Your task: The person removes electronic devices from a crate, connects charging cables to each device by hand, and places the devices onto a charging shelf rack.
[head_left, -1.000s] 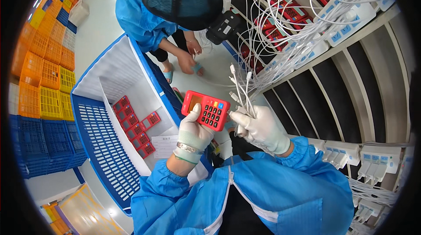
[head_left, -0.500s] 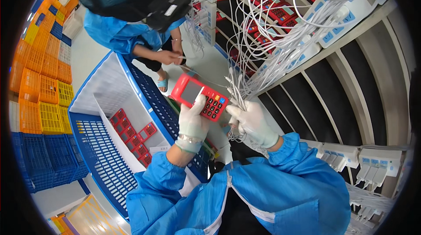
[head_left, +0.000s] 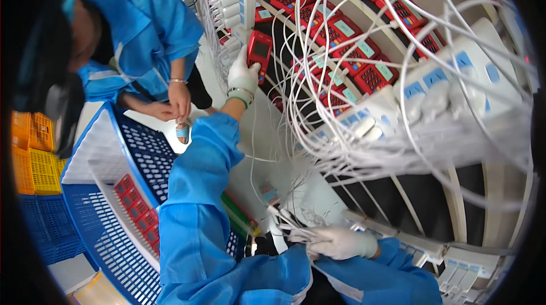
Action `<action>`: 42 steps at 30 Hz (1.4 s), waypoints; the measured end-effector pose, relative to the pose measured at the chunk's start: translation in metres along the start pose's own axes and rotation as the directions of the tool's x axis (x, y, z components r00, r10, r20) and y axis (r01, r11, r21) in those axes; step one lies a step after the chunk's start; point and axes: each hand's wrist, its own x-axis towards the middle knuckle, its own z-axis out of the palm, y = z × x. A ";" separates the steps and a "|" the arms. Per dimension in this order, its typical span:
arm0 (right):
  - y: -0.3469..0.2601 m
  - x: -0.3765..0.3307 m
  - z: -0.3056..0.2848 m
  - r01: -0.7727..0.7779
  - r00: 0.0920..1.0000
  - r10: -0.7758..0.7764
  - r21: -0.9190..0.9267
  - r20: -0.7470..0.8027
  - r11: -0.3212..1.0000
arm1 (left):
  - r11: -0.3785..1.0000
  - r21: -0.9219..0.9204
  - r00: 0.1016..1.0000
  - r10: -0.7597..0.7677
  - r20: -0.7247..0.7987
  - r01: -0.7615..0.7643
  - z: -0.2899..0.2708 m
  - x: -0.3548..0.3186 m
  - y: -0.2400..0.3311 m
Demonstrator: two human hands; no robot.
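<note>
My left hand (head_left: 243, 77), in a white glove, is stretched far forward and closed on a red card payment terminal (head_left: 260, 52) with a dark screen. It holds the terminal upright beside the shelf's edge, close to a white power strip with plugs (head_left: 229, 6). My right hand (head_left: 341, 242), also gloved, is low near my body and closed around a bunch of white charging cables (head_left: 290, 220). On the shelf to the right, more red terminals (head_left: 355, 46) lie in rows, many with pale labels, behind a tangle of hanging white cables (head_left: 324, 94).
A blue crate (head_left: 122, 248) at the left holds several red terminals in a white-lined compartment. Beyond it a co-worker in a blue jacket (head_left: 145, 15) stands with hands together. Orange, yellow and blue crates (head_left: 45, 174) are stacked far left. White power strips (head_left: 438, 86) line the shelf front.
My left hand has carried the terminal forward, away from my right hand, up to the shelf. My right hand has come lower with the cables. The view has turned toward the shelf.
</note>
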 end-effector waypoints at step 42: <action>-0.030 0.099 0.143 0.291 0.691 -0.200 0.014 -0.694 0.957 | 0.240 -0.377 0.023 -0.867 -0.498 0.894 -0.376 -0.442 -0.301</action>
